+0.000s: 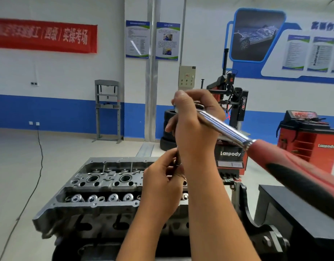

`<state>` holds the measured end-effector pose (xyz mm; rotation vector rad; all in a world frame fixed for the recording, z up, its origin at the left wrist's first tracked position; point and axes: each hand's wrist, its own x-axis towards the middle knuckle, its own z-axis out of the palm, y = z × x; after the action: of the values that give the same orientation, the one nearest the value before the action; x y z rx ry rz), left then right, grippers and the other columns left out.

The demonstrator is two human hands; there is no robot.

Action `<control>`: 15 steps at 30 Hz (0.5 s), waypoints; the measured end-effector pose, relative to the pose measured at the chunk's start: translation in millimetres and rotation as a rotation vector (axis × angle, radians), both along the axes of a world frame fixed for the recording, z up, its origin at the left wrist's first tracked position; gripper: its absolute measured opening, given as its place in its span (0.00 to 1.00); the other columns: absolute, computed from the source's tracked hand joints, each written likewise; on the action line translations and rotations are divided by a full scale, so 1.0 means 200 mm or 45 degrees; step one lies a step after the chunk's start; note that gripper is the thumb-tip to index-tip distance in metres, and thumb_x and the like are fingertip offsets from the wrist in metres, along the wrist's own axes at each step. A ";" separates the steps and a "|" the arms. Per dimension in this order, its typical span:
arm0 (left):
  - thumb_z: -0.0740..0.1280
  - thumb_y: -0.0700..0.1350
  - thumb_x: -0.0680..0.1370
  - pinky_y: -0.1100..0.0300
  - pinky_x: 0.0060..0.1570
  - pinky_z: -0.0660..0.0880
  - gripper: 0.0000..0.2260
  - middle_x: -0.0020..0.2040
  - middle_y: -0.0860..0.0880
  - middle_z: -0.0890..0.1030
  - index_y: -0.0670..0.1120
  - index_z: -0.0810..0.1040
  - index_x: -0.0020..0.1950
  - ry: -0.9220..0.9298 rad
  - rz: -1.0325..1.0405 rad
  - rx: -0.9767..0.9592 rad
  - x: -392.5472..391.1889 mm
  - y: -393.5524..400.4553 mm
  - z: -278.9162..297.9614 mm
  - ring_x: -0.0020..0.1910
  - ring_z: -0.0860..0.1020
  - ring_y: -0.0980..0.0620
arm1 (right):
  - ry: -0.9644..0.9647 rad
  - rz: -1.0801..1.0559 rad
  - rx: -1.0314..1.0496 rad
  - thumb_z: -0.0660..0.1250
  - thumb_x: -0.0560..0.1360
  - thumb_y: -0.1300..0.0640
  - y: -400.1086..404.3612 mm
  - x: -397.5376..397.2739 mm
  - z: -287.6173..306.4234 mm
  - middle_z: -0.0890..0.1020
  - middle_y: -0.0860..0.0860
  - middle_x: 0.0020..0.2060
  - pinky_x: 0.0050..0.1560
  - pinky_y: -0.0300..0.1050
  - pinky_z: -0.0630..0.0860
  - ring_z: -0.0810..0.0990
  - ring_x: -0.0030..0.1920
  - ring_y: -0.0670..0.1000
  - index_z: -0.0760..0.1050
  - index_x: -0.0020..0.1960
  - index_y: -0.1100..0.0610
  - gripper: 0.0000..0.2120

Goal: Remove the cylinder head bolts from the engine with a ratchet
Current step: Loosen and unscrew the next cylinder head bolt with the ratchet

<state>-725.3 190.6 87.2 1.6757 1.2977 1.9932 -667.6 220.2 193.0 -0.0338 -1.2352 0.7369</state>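
Observation:
The grey engine cylinder head (98, 187) sits low in the middle on a stand, with valve springs and spark plug wells showing. My right hand (196, 125) grips the head end of a chrome ratchet (224, 129), held up above the engine. Its red and black handle (297, 172) runs down to the right, towards me. A thin metal shaft (178, 157) hangs below the ratchet head, and my left hand (162, 183) pinches its lower part just over the cylinder head. My hands hide the shaft's tip and whatever is on it.
A black engine stand arm (247, 210) and a black bench (294, 213) are close on the right. Behind stand a red and black tyre changer (230, 153), a red wheel balancer (309, 140), stacked tyres (169, 129) and a grey press frame (107, 110). A black cable (38, 147) crosses the floor on the left.

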 end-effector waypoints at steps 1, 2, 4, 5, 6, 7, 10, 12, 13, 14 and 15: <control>0.64 0.39 0.80 0.44 0.50 0.83 0.16 0.51 0.52 0.86 0.59 0.81 0.59 -0.015 -0.100 -0.018 -0.02 -0.01 0.00 0.50 0.84 0.47 | -0.054 0.009 0.030 0.69 0.75 0.59 -0.01 -0.01 0.00 0.81 0.53 0.32 0.27 0.42 0.71 0.78 0.24 0.59 0.78 0.41 0.61 0.06; 0.63 0.41 0.81 0.45 0.52 0.82 0.15 0.54 0.51 0.85 0.58 0.80 0.62 -0.018 -0.210 -0.034 -0.04 -0.03 0.00 0.53 0.84 0.46 | -0.119 0.071 0.020 0.69 0.74 0.59 -0.02 -0.02 0.00 0.82 0.54 0.33 0.28 0.42 0.71 0.77 0.24 0.59 0.78 0.40 0.60 0.06; 0.61 0.43 0.83 0.55 0.53 0.81 0.14 0.55 0.51 0.84 0.59 0.78 0.62 0.026 -0.277 -0.058 -0.06 -0.05 0.01 0.55 0.83 0.51 | -0.222 0.313 -0.074 0.69 0.74 0.58 -0.03 0.00 0.02 0.82 0.55 0.34 0.26 0.41 0.69 0.75 0.22 0.55 0.79 0.39 0.58 0.05; 0.61 0.42 0.83 0.60 0.50 0.80 0.14 0.53 0.52 0.84 0.59 0.78 0.60 0.055 -0.233 -0.055 -0.07 -0.05 0.01 0.52 0.83 0.54 | -0.235 0.461 -0.122 0.69 0.74 0.59 -0.03 0.02 0.02 0.82 0.56 0.36 0.25 0.41 0.68 0.73 0.22 0.54 0.79 0.39 0.57 0.05; 0.61 0.39 0.83 0.62 0.46 0.79 0.15 0.50 0.52 0.84 0.59 0.79 0.58 0.067 -0.178 -0.041 -0.06 -0.05 0.01 0.47 0.82 0.56 | -0.223 0.585 -0.155 0.68 0.74 0.59 -0.02 0.04 0.03 0.82 0.58 0.37 0.25 0.41 0.67 0.72 0.23 0.54 0.79 0.39 0.57 0.06; 0.62 0.35 0.83 0.63 0.42 0.78 0.17 0.47 0.52 0.84 0.59 0.79 0.55 0.054 -0.130 -0.030 -0.04 -0.04 0.01 0.43 0.82 0.56 | -0.196 0.667 -0.173 0.67 0.75 0.60 -0.01 0.07 0.03 0.82 0.59 0.37 0.24 0.41 0.67 0.71 0.23 0.53 0.79 0.39 0.56 0.06; 0.66 0.32 0.80 0.61 0.40 0.76 0.19 0.45 0.54 0.85 0.59 0.81 0.54 0.024 0.003 -0.008 0.01 -0.01 0.00 0.42 0.82 0.55 | -0.066 0.549 -0.183 0.68 0.77 0.60 0.00 0.07 0.01 0.83 0.60 0.37 0.25 0.42 0.68 0.73 0.22 0.55 0.78 0.39 0.56 0.08; 0.68 0.31 0.79 0.63 0.41 0.76 0.19 0.45 0.55 0.85 0.57 0.82 0.56 0.024 0.076 0.019 0.03 0.00 0.00 0.43 0.83 0.54 | 0.032 0.219 -0.109 0.71 0.78 0.61 0.00 0.04 -0.01 0.82 0.57 0.34 0.25 0.42 0.69 0.76 0.22 0.57 0.78 0.40 0.58 0.08; 0.69 0.32 0.79 0.64 0.39 0.77 0.18 0.44 0.55 0.86 0.56 0.83 0.55 0.025 0.096 0.035 0.03 0.00 0.00 0.42 0.83 0.54 | 0.051 0.050 -0.061 0.72 0.78 0.62 0.00 0.02 -0.01 0.82 0.56 0.33 0.25 0.43 0.71 0.78 0.23 0.58 0.78 0.41 0.60 0.07; 0.69 0.33 0.79 0.62 0.39 0.78 0.17 0.44 0.54 0.86 0.56 0.83 0.55 0.017 0.092 0.036 0.03 0.00 0.00 0.41 0.83 0.53 | 0.040 -0.064 -0.021 0.74 0.77 0.62 0.00 0.00 -0.02 0.82 0.57 0.33 0.26 0.45 0.73 0.79 0.25 0.60 0.78 0.43 0.61 0.07; 0.69 0.35 0.80 0.58 0.40 0.80 0.15 0.45 0.53 0.86 0.56 0.82 0.56 0.001 0.060 0.019 0.02 -0.01 0.00 0.42 0.83 0.52 | -0.012 -0.098 0.003 0.75 0.77 0.62 -0.01 -0.01 -0.02 0.82 0.58 0.33 0.28 0.48 0.75 0.80 0.27 0.61 0.78 0.44 0.62 0.07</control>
<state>-721.9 189.2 86.5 1.6676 1.3380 2.0338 -670.1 218.6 189.6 -0.0826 -1.2371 0.6688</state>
